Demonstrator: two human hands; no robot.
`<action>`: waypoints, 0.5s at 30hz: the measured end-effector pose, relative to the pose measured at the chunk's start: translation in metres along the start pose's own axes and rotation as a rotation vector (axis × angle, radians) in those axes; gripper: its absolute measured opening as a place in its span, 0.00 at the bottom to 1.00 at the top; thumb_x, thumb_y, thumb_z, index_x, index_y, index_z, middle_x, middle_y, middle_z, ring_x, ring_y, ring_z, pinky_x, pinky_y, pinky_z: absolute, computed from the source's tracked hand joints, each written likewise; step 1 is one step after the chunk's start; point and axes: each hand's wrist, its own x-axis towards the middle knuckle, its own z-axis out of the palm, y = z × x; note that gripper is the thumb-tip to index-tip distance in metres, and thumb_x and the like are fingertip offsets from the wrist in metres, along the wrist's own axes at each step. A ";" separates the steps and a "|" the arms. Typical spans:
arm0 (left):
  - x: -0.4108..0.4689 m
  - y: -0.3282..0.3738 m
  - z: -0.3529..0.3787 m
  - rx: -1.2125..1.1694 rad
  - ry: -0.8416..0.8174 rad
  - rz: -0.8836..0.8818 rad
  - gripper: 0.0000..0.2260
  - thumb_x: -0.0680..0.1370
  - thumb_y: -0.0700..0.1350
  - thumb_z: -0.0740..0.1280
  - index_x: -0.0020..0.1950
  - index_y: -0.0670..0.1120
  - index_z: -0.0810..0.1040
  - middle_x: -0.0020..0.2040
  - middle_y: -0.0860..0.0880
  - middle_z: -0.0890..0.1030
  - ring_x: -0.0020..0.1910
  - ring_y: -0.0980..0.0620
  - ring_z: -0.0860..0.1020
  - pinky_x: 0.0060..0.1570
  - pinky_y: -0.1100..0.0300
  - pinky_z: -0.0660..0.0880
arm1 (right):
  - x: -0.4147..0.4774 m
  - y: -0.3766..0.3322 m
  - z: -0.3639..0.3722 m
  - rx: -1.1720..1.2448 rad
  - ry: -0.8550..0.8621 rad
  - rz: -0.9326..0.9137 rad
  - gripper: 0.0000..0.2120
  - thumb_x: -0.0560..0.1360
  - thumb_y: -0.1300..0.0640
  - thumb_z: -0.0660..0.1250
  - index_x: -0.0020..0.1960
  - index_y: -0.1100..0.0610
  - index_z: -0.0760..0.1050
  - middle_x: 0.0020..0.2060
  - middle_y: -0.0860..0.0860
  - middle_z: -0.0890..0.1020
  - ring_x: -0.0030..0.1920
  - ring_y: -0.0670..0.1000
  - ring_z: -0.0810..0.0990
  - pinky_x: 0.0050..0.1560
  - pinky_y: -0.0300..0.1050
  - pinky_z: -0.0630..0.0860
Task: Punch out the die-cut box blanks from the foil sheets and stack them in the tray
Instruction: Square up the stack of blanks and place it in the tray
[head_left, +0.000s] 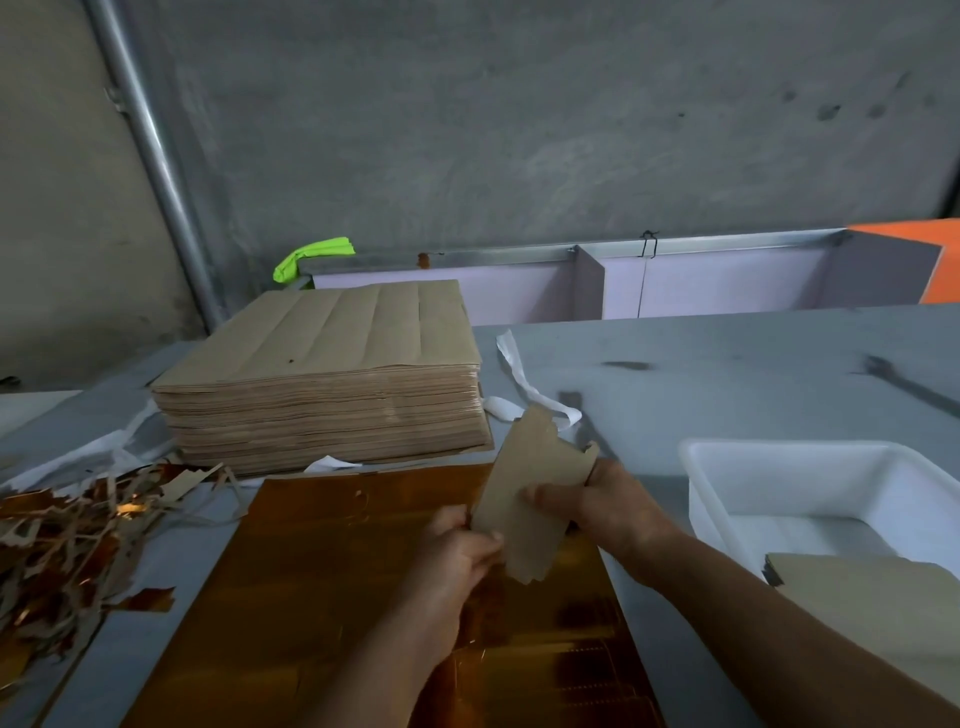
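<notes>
A punched-out box blank (530, 493), brown side toward me, is held upright above the table. My left hand (457, 551) pinches its lower left edge and my right hand (597, 506) grips its right edge, thumb across the front. Beneath both hands lies a gold foil sheet (332, 587), shiny side up. The white tray (727, 467) stands at the right with a stack of brown blanks (872, 587) in its near part. A tall stack of sheets (327, 384), brown side up, sits behind the foil sheet.
A heap of gold and brown offcuts (67, 535) lies at the left table edge. White paper strips (519, 384) lie beside the tall stack. A partitioned pale shelf (587, 291), a green cloth (311, 257) and a metal pole (156, 156) stand behind.
</notes>
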 end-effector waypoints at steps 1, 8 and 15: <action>0.001 0.001 -0.001 0.071 0.039 0.042 0.15 0.77 0.33 0.66 0.61 0.46 0.74 0.54 0.46 0.83 0.52 0.50 0.82 0.46 0.61 0.77 | 0.000 0.000 0.000 -0.054 0.024 -0.012 0.12 0.72 0.61 0.76 0.54 0.56 0.80 0.49 0.53 0.85 0.49 0.52 0.84 0.44 0.44 0.82; 0.001 0.005 0.006 0.334 0.017 0.156 0.22 0.79 0.29 0.59 0.65 0.53 0.70 0.57 0.54 0.77 0.52 0.58 0.76 0.34 0.72 0.74 | -0.003 0.004 0.010 -0.606 -0.043 -0.068 0.19 0.74 0.51 0.74 0.62 0.55 0.77 0.55 0.52 0.82 0.54 0.50 0.82 0.55 0.47 0.81; -0.004 0.003 0.008 0.424 -0.009 0.152 0.18 0.80 0.32 0.61 0.67 0.49 0.70 0.57 0.50 0.79 0.52 0.54 0.77 0.51 0.57 0.77 | -0.003 0.009 0.013 -0.676 -0.122 -0.080 0.17 0.74 0.50 0.73 0.60 0.53 0.76 0.54 0.51 0.82 0.54 0.48 0.81 0.56 0.47 0.81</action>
